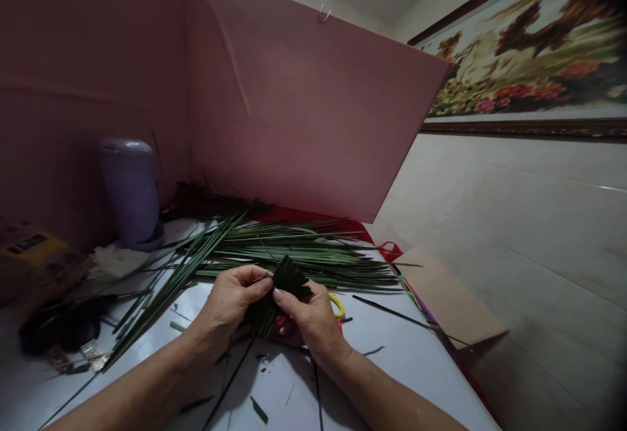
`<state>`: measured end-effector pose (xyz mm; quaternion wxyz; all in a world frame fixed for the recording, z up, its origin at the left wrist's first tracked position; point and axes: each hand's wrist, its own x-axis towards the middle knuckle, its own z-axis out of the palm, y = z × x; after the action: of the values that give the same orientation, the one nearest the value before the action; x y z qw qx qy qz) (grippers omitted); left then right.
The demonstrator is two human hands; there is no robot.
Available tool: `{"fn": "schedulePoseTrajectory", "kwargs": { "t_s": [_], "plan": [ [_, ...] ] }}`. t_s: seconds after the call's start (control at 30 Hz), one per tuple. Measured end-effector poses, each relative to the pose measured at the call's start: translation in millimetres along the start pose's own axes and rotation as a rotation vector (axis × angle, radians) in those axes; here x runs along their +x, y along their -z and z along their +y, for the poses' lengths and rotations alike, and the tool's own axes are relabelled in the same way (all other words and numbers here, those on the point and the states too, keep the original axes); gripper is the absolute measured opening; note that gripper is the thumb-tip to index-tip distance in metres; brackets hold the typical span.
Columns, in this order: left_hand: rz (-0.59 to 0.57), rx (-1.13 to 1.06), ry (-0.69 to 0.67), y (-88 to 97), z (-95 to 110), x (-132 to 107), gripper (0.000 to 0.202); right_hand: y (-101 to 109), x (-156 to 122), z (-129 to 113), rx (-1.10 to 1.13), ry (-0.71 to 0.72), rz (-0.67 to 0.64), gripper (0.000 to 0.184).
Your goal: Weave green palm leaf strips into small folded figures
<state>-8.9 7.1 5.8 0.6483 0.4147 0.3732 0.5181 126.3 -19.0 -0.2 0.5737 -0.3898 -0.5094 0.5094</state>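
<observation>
Between my two hands is a dark green folded leaf piece (pixel 290 277) with a fanned, pleated top and strands trailing downward. My left hand (pixel 238 303) pinches it from the left, thumb and forefinger pressed together. From the right, my right hand (pixel 313 323) grips it with the thumb laid across its front. Just beneath the hands, red scissors or a similar tool shows in part, along with a yellow loop handle (pixel 337 305). Behind the hands lies a wide pile of long green leaf strips (pixel 313 251) on the white table (pixel 392 359).
At the back left stands a purple lidded container (pixel 131 196) beside crumpled white tissue (pixel 117 261). Black-handled scissors (pixel 59 326) and small packets (pixel 93 354) lie at left. Pink boards (pixel 304 111) wall the back. A cardboard box (pixel 450 294) sits past the right edge. Leaf scraps (pixel 258 410) litter the table.
</observation>
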Motion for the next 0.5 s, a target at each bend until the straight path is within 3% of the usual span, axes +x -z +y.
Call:
{"fn": "schedulePoseTrajectory", "kwargs": {
  "t_s": [0.5],
  "plan": [
    [-0.049,-0.015,0.053,0.6,2.6,2.2,0.018,2.4,1.7,-0.2,-0.045,0.088,0.017,0.013]
  ]
}}
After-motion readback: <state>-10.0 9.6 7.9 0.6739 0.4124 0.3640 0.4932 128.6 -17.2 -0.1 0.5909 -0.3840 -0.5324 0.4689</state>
